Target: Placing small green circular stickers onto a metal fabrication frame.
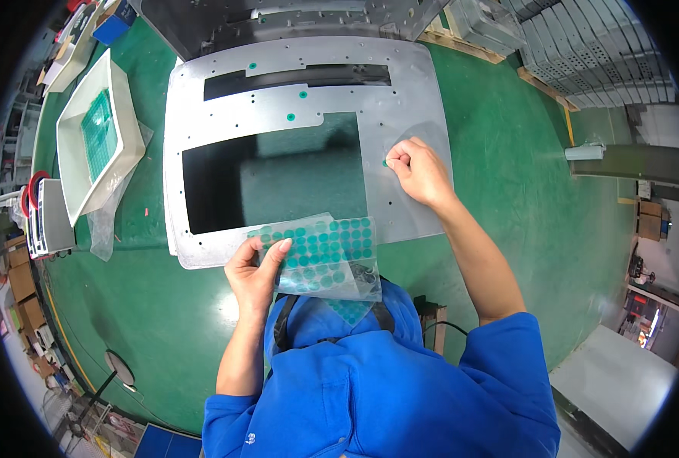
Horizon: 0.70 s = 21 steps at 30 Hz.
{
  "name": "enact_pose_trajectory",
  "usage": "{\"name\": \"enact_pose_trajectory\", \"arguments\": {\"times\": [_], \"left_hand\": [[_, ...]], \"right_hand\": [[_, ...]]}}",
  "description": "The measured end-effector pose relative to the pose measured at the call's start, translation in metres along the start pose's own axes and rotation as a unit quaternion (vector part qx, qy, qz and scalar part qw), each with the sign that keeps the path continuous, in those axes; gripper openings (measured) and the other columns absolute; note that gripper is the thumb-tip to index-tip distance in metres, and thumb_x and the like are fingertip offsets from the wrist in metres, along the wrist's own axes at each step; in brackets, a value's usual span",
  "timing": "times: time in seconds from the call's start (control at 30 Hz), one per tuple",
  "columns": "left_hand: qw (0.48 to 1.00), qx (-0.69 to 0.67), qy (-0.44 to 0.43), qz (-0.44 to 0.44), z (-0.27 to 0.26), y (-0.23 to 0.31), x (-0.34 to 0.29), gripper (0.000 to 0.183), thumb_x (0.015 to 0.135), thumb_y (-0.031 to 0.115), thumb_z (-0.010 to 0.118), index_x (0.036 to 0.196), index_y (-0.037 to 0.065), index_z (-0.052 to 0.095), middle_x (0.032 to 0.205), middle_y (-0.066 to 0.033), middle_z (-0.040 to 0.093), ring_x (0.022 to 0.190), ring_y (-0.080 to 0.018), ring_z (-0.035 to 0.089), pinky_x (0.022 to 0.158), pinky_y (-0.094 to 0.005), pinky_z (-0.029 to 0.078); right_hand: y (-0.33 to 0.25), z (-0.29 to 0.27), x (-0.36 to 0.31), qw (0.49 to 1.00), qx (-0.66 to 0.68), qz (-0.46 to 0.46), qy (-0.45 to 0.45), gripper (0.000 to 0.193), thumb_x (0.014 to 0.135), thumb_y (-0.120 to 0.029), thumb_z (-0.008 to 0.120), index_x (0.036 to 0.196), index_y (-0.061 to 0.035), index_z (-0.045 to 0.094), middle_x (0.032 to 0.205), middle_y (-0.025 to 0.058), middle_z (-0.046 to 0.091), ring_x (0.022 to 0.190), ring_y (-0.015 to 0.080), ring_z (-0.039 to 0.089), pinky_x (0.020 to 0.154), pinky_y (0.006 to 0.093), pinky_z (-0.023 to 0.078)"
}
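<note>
My left hand (257, 273) pinches a clear sheet of round green stickers (309, 248) between thumb and fingers, in front of my body near the panel's front edge. Out over the right side of a grey metal panel (412, 99), my right hand (416, 169) has its fingers pinched together at the surface. A small green sticker (385, 163) shows at those fingertips, by the panel. Other green dots (303, 95) sit on the panel near its upper slot. The panel has a large rectangular opening and small holes. Another piece of sticker sheet (350, 311) hangs below, against my clothing.
A white plastic tray (129, 141) holding green sticker sheets (99, 133) stands at the left, with a clear plastic bag (112, 221) beside it. Behind the panel rises a dark metal housing (294, 30). Stacked grey metal parts (584, 53) stand at the far right on wooden pallets.
</note>
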<state>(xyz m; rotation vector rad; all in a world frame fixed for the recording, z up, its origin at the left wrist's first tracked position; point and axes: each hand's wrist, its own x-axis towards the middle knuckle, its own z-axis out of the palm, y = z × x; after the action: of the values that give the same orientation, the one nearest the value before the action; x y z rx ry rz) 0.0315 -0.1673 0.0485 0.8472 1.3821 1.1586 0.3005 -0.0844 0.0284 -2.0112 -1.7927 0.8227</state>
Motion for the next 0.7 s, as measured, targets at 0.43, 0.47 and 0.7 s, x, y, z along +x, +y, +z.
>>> {"name": "enact_pose_trajectory", "arguments": {"times": [0.43, 0.47, 0.7], "left_hand": [[0.999, 0.003, 0.02, 0.039, -0.014, 0.01, -0.013, 0.011, 0.07, 0.002, 0.07, 0.076, 0.0, 0.061, 0.071, -0.0009, 0.059, 0.06, -0.0037, 0.048, 0.053, -0.0164, 0.038], [0.998, 0.008, 0.024, 0.054, -0.018, 0.01, -0.016, 0.011, 0.069, 0.001, 0.07, 0.076, 0.0, 0.061, 0.072, -0.0015, 0.059, 0.059, -0.004, 0.048, 0.053, -0.0164, 0.038], [0.991, 0.069, 0.034, 0.105, -0.039, 0.005, -0.047, 0.015, 0.066, -0.001, 0.071, 0.079, -0.001, 0.061, 0.072, -0.0026, 0.056, 0.063, -0.0056, 0.049, 0.055, -0.0175, 0.038]], "right_hand": [[0.007, -0.01, 0.017, 0.996, 0.086, 0.032, -0.012, 0.028, 0.058, -0.012, 0.074, 0.077, -0.0066, 0.053, 0.057, -0.0047, 0.032, 0.053, 0.0063, 0.032, 0.047, 0.0222, 0.028], [0.004, -0.011, 0.021, 0.999, 0.049, 0.005, 0.003, 0.02, 0.062, -0.008, 0.07, 0.075, -0.0052, 0.055, 0.057, -0.0039, 0.039, 0.054, 0.0063, 0.037, 0.049, 0.0217, 0.033], [-0.098, 0.004, -0.067, 0.912, 0.234, -0.309, -0.137, 0.012, 0.068, -0.002, 0.065, 0.08, -0.0038, 0.061, 0.072, 0.0036, 0.06, 0.075, 0.0166, 0.056, 0.069, 0.0291, 0.042]]}}
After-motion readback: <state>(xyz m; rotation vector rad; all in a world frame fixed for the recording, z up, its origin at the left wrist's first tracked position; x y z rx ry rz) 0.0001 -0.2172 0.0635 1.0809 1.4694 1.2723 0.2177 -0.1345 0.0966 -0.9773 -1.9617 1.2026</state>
